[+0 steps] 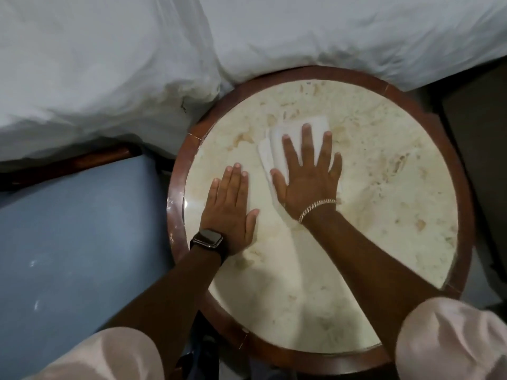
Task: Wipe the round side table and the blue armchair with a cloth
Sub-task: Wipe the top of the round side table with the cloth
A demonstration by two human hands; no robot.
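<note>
From my remote seat, the biggest thing in view is the white rumpled bed duvet [109, 64] across the top, then the blue upholstered armchair seat [76, 229] at the left, not yet under the cloth. Between them stands the round counter with a cream marble top and a reddish-brown wooden rim [463, 204], its far edge touching the bedding. My left hand [230, 212] lies flat on the bare marble near the left rim, fingers [233, 179] released and together, grasping nothing; I judge it is steadying me. My right hand [307, 176] presses flat with fingers splayed on the small folded white cloth [277, 146], pinning it rather than clenching it, a little past the middle of the top. The cloth looks soft, light and limp, so I expect it to slide easily on the polished stone and bunch if pushed from one edge; a broad palm over its centre seems the best hold. Its long axis appears to run from near me up and away toward the bed, tilted slightly right, in line with my forearm.
</note>
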